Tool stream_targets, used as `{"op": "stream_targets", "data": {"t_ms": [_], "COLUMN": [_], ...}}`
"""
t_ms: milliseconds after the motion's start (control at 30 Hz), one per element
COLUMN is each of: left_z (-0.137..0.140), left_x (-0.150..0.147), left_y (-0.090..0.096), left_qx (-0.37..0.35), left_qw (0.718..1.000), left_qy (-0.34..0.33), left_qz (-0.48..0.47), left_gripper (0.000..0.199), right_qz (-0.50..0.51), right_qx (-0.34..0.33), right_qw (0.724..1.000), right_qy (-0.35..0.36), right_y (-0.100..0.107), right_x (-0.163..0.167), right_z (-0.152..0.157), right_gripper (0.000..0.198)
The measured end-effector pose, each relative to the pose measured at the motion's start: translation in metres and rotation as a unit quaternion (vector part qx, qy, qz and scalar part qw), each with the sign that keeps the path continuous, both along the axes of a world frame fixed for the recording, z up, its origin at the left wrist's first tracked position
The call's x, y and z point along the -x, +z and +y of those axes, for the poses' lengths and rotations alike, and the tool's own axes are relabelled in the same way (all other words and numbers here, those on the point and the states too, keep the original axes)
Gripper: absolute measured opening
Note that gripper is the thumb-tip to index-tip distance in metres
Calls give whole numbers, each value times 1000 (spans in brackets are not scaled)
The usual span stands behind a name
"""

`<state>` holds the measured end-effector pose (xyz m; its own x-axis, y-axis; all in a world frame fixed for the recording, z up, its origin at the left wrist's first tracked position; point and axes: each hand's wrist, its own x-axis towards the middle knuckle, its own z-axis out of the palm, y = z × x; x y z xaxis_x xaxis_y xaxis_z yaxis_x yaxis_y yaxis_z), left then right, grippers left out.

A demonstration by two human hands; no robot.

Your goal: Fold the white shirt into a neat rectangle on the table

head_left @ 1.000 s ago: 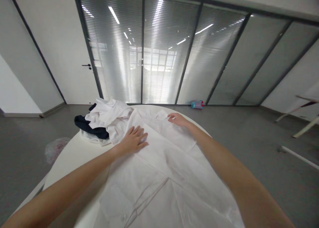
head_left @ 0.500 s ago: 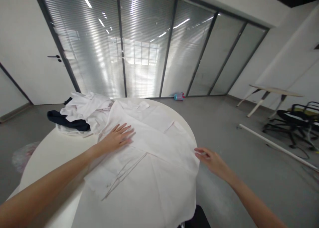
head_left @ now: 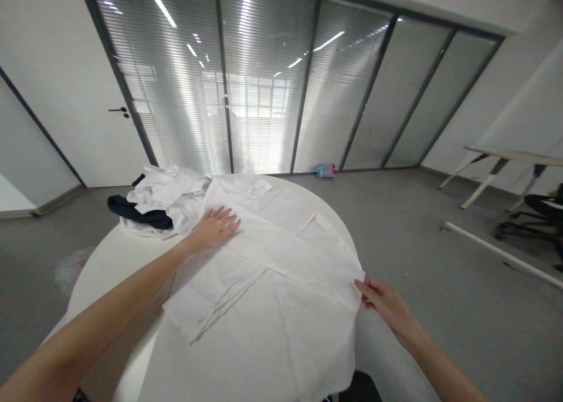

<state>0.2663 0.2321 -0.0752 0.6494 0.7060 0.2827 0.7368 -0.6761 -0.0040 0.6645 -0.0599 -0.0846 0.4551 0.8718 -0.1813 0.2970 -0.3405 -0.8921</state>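
The right hand [head_left: 382,302] has moved from beyond the left hand [head_left: 215,226] to the near right edge of the white shirt [head_left: 272,244], where thumb and fingers pinch the cloth. The left lies spread flat on it, probably as an anchor against that grip. The shirt spans between both hands and nearer the body; crumpled garments [head_left: 171,194] sit just beyond the left hand.

You were in what seemed an office: a glass partition [head_left: 409,79] with slatted blinds [head_left: 264,50] faced you, beside a lever-handled door [head_left: 79,103], with a table [head_left: 516,156] and swivel chair [head_left: 543,205] rightward.
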Motion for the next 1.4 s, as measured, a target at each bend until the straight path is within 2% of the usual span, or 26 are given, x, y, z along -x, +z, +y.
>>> {"op": "stream_targets", "data": {"t_ms": [200,333,467,633,767,867,1000,1067,1167,1333,1400], "left_z": [32,38,44,51,47,32,5,-4,-9,-7,-1], "left_x": [-24,-27,-22,-16,-19,-31,-56,-67,-75,-75,-76], "left_y": [11,3,-9,-20,-16,-8,2,2,-4,-11,-9], "left_qx": [-28,-51,-87,-87,-95,-68,33,82,126,127,131], "left_qw": [999,998,994,992,992,995,997,992,988,987,987], "left_qy": [22,29,44,65,73,51,-65,-96,-93,-91,-90], "left_qz": [0,0,-44,-68,-51,-43,-24,-13,7,37,34], "left_gripper": [48,50,50,49,51,51,56,61,69,93,90], "right_qz": [-52,-107,-133,-151,-154,-148,-149,-150,-141,-122,-114], "right_qx": [-13,-57,-95,-78,-72,-86,-110,-117,-117,-120,-118], "right_qw": [998,991,984,984,984,983,980,978,978,980,981], "right_qy": [-13,-53,-70,-53,-59,-63,-76,-87,-97,-105,-105], "right_y": [7,3,-4,-6,-9,-10,-9,-5,1,5,5], "right_x": [2,-4,-8,-9,-10,-9,-7,-5,-3,2,3], "right_z": [5,6,9,13,13,13,14,14,14,15,16], "right_gripper": [42,44,43,46,48,49,48,48,47,43,42]}}
